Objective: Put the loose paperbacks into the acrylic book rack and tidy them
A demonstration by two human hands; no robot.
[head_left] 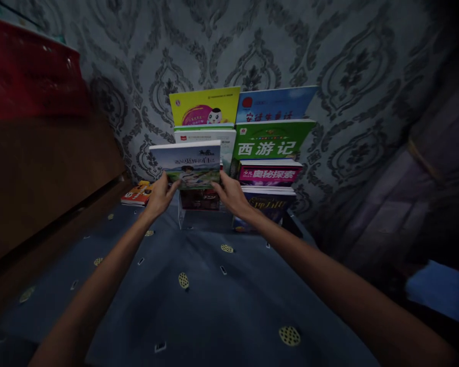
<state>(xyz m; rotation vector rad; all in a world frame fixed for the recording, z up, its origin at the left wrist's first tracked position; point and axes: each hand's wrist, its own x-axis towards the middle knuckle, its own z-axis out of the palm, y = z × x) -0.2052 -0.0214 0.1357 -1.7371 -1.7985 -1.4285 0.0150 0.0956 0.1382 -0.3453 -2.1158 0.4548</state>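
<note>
Between my two hands is a book [193, 162] with a landscape and a child on its cover, held upright and slightly tilted. My left hand [161, 196] grips its lower left corner, thumb on the front. At the lower right corner, my right hand [231, 193] closes on it the same way. Right behind it stands a clear-sided book rack [181, 216]. Its left column has a yellow book [202, 102] at the back and a white book [225, 140] before it. In the right column are a blue book [279, 99], a green book [273, 140], a magenta book [270, 175] and a dark blue book [268, 204].
An orange book [136, 193] lies flat left of the rack. Brown wooden furniture [42, 178] with a red object [30, 71] on top borders the left side. A dark blue patterned cloth [202, 316] covers the surface. Purple curtain-like fabric [390, 204] hangs at right, near a blue item [439, 290].
</note>
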